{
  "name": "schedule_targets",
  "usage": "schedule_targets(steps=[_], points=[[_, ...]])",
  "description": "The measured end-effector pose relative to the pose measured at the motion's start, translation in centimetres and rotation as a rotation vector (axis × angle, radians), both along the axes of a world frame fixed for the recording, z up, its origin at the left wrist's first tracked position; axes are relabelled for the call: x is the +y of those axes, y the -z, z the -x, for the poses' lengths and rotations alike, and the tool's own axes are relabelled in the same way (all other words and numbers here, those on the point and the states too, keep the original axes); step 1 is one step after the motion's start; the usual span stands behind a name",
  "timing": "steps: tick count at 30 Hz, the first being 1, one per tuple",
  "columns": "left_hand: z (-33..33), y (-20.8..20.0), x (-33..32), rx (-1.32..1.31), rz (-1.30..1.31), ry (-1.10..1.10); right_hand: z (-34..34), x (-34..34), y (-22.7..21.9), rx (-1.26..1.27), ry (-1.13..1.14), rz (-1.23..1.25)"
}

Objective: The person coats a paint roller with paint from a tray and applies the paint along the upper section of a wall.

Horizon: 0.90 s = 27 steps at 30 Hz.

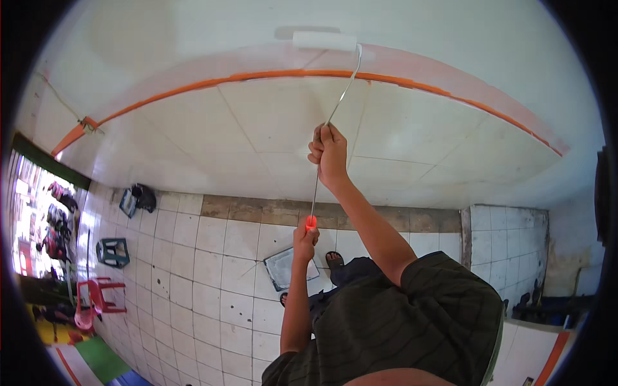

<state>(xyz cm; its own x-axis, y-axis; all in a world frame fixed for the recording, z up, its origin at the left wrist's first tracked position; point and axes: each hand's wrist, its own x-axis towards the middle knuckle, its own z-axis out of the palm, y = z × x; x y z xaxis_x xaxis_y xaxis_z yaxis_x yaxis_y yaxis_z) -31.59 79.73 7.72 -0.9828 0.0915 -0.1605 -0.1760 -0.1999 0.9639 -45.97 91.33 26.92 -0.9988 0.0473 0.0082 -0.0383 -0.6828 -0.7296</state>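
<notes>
A long-rodded paint roller [325, 41] rests with its white sleeve against the upper wall, just above a faded pink band. My right hand [329, 154] is closed around the thin metal rod partway down. Lower, my left hand [306, 242] grips the bright orange-red handle [311, 222] at the rod's end. Under the pink band an orange stripe [257, 76] runs along the wall, with large pale tiles [290, 119] below it. On the floor by my feet lies a shallow tray [290, 267] with white paint in it, partly hidden by my left forearm.
To the left stand a dark green stool [113, 252] and a red plastic chair [103, 296]. Near the wall's foot is a dark shape [144, 198] beside a blue-edged flat object [128, 202]. Motorbikes [59, 222] show through the opening. A cable [61, 100] hangs at the wall's left end.
</notes>
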Motion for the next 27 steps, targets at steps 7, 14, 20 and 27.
schedule_targets(steps=[7, 14, 20, 27], points=[[-3.7, 2.3, 6.1, 0.053, 0.188, 0.13, -2.6, 7.7, 4.7, -0.217, 0.276, -0.03], [-3.1, 1.1, 9.4, -0.062, 0.168, 0.228, -2.1, 10.8, 5.6, -0.212, 0.304, -0.071], [-0.4, 0.2, 10.5, -0.037, 0.108, 0.203, -0.6, 12.0, 2.7, -0.159, 0.276, -0.049], [-2.2, 1.6, 13.4, -0.046, 0.028, 0.24, -1.4, 13.8, 3.4, -0.187, 0.232, -0.102]])
